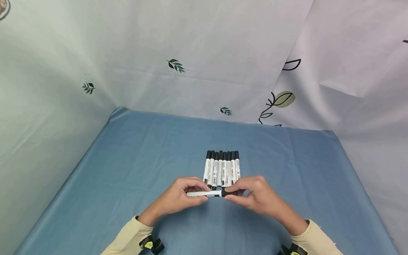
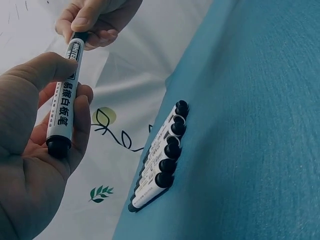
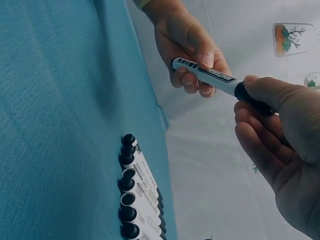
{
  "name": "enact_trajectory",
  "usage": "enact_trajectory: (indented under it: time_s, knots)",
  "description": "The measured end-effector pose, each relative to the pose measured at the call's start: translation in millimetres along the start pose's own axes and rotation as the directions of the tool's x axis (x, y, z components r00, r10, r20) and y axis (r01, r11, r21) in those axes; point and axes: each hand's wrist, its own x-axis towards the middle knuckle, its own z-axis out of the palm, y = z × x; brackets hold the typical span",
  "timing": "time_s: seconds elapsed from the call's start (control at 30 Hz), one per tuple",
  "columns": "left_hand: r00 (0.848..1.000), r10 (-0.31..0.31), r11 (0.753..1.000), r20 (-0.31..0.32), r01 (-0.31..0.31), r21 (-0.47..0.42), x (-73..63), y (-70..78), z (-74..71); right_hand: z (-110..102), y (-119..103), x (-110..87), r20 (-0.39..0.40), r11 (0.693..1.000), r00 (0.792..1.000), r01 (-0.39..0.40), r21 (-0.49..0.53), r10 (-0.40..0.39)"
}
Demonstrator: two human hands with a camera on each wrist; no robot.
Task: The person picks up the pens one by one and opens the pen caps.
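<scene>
Left hand [image 1: 178,195] around a marker [image 2: 64,102], right hand [image 1: 256,195] in a pinch on its cap [image 3: 243,94]

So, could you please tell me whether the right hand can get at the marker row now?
Probably yes, once freed: the right hand is close to the row, with no barrier in sight, but it pinches the cap of a marker that the left hand also holds.

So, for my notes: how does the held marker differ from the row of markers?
The held marker lies side to side; the row markers, front to back. Left hand and right hand grip the held marker; the row markers rest on the cloth. All are white and black.
</scene>
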Motion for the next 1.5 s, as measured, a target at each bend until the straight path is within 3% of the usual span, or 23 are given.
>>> enact_trajectory:
  time_s: [0.33, 0.63, 0.83, 1.1, 1.33, 1.5]
  knots:
    - [0.998, -0.066, 0.997, -0.012, 0.065, -0.04, -1.2, -0.8, 1.0, 1.3, 2.7, -2.0, -0.004, 0.998, 0.999, -0.052, 0.044, 0.052]
    - [0.996, -0.075, 0.997, -0.054, 0.074, -0.02, -0.5, -0.1, 1.5, -0.6, 4.2, -2.8, -0.005, 0.995, 0.995, -0.095, 0.024, 0.095]
    - [0.995, -0.086, 0.994, -0.04, 0.083, -0.07, 1.1, 0.2, 1.7, -2.6, 1.0, -1.8, 0.013, 0.991, 0.992, -0.129, 0.035, 0.128]
    - [0.997, -0.083, 0.992, -0.008, 0.082, -0.096, 1.1, -2.4, 0.2, -3.8, 2.1, -2.6, 0.001, 0.997, 0.997, -0.074, 0.023, 0.074]
    - [0.985, -0.11, 0.993, -0.131, 0.102, -0.065, -4.6, -6.0, -3.9, -21.4, 3.9, -3.7, -0.117, 0.996, 0.99, -0.073, 0.06, 0.079]
    - [0.98, -0.123, 0.99, -0.156, 0.111, -0.083, -3.7, -3.6, -6.0, -30.8, 3.7, -3.7, -0.131, 0.996, 0.987, -0.093, 0.013, 0.094]
